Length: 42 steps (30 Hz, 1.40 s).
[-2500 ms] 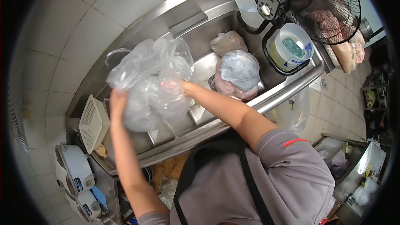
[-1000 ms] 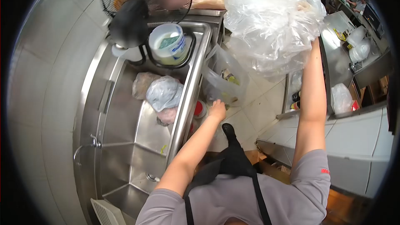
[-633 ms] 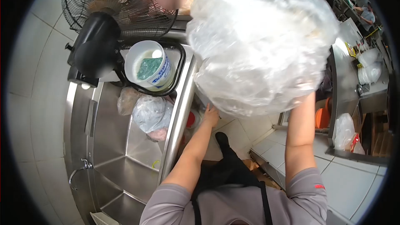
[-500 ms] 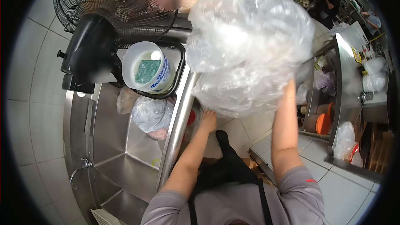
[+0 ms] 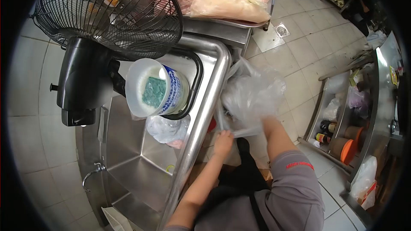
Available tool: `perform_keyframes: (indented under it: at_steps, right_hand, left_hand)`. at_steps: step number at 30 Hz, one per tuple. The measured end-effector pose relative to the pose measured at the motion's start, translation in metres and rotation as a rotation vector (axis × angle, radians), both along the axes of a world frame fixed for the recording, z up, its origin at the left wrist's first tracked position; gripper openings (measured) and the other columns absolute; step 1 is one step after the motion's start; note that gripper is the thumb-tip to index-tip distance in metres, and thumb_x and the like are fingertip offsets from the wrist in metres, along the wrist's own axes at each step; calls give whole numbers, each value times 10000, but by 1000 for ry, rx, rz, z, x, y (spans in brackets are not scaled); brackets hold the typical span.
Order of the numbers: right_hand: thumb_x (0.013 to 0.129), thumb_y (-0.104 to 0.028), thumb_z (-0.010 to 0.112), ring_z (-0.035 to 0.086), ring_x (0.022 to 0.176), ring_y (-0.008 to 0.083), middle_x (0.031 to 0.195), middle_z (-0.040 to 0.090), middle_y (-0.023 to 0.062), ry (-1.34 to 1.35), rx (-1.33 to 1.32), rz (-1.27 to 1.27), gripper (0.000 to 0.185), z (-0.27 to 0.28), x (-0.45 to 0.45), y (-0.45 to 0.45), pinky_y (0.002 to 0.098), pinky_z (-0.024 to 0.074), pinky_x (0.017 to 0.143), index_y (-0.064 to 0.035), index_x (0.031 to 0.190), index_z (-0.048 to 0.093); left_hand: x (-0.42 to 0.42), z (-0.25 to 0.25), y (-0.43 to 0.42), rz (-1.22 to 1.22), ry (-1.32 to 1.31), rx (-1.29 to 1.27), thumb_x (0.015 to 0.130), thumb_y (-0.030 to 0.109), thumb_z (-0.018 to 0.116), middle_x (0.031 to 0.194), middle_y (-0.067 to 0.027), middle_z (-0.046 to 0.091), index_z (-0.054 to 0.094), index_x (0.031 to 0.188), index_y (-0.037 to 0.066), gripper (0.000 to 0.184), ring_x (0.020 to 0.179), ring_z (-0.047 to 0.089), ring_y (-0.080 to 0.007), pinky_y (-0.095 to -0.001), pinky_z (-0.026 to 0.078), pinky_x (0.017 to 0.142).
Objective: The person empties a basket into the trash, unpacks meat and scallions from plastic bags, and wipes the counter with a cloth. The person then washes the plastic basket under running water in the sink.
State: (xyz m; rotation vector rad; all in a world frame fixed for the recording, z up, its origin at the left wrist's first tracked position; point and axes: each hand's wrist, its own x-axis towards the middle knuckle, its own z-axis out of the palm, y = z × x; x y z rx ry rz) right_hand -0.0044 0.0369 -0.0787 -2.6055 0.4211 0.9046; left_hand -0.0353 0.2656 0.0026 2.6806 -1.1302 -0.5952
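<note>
The person's left hand (image 5: 224,143) pinches the near rim of a translucent plastic bag (image 5: 247,132) that gapes upward beside the sink, over the tiled floor. The right hand (image 5: 269,124) is blurred and partly lost against a crumpled bundle of clear plastic film (image 5: 253,90), so I cannot tell whether its fingers grasp the bundle or merely press it; the bundle sits in the mouth of the bag. To the left runs a deep stainless-steel sink (image 5: 124,143) with a thick, rounded, shiny rim and a curved chrome faucet (image 5: 93,172). In its basin a rounded bundle wrapped in pale bluish plastic (image 5: 165,129) rests near the front wall, and a small yellow-green scrap (image 5: 170,168) lies further along the bare metal. A black fan with a round wire cage (image 5: 81,77) stands at the far end of the sink, and a black tubular loop (image 5: 199,75) curves around a whitish plastic tub with blue lettering (image 5: 134,87), which holds a green scouring pad (image 5: 154,92). Beyond, a shallow metal tray (image 5: 244,23) is heaped with pink and pale meat under clear plastic (image 5: 227,2). Pale square tiles (image 5: 295,62) cover the floor around a small round drain (image 5: 281,30). On the right, a metal shelving unit (image 5: 379,102) carries bottles, a purple plastic bag (image 5: 358,97) and a container with a round orange lid (image 5: 349,151).
</note>
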Motion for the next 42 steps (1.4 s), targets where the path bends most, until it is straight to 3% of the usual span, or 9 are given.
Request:
perform_keyframes:
  at_steps: [9,13,16,19,22,28,32,38,42]
  right_hand:
    - [750,-161,620,517,1031,268,1099,544,122,122,-74,153,504,36,10,-3,345,417,862,-70,1217,453]
    - [771,-351,599,440,1138,277,1166,515,171,-424,522,94,501,39,17,-11,447,379,883,-90,1189,506]
    - [748,-402,611,514,1014,323,1113,526,198,385,-287,350,574,95,39,-43,364,392,886,-41,1179,497]
    - [716,-469,623,552,963,305,976,589,213,-644,426,-305,564,99,44,-84,329,406,859,-19,1054,589]
    - [741,-457,612,576,684,295,691,610,166,247,126,132,437,125,47,-74,328,439,696,-21,736,649]
    - [751,-348,638,421,455,191,460,464,108,-478,789,-237,435,200,42,-82,366,360,484,3,526,513]
    - [737,-300,654,368,456,237,482,380,154,-421,328,274,409,197,16,-28,360,339,477,-2,527,469]
    - [747,-181,644,533,653,270,772,552,113,-1233,27,138,170,209,5,-13,339,433,604,-22,782,596]
    - [797,-139,600,520,655,160,774,543,57,-1244,173,-98,120,256,-3,40,260,422,612,-28,843,605]
  left_hand:
    - [5,2,-26,51,17,-64,767,84,470,908,-66,523,571,848,63,131,951,485,-233,-368,414,812]
    - [10,22,-12,193,105,-152,761,96,505,835,-76,513,581,768,56,87,885,500,-259,-373,424,765]
    - [31,86,-23,366,-43,-360,754,78,528,782,-98,507,579,773,47,63,822,507,-292,-389,430,705]
    - [24,94,-31,438,-135,-430,758,69,535,779,-108,508,569,772,37,49,818,508,-293,-396,427,696]
    - [29,55,-15,480,-136,-301,763,73,544,785,-108,505,552,766,35,40,809,510,-287,-395,426,674]
    - [27,121,-25,553,-192,-511,760,75,550,811,-137,493,531,795,36,55,804,504,-333,-399,428,698]
    - [8,141,-16,452,-196,-357,754,126,572,1000,-153,451,503,1049,21,321,973,457,-299,-376,424,785]
    - [-69,207,90,365,129,-629,774,130,560,1009,-109,477,497,1113,45,356,955,501,-278,-371,431,796]
    - [-149,242,217,700,-49,-661,811,114,504,995,-117,536,543,1055,62,252,902,535,-294,-365,440,775]
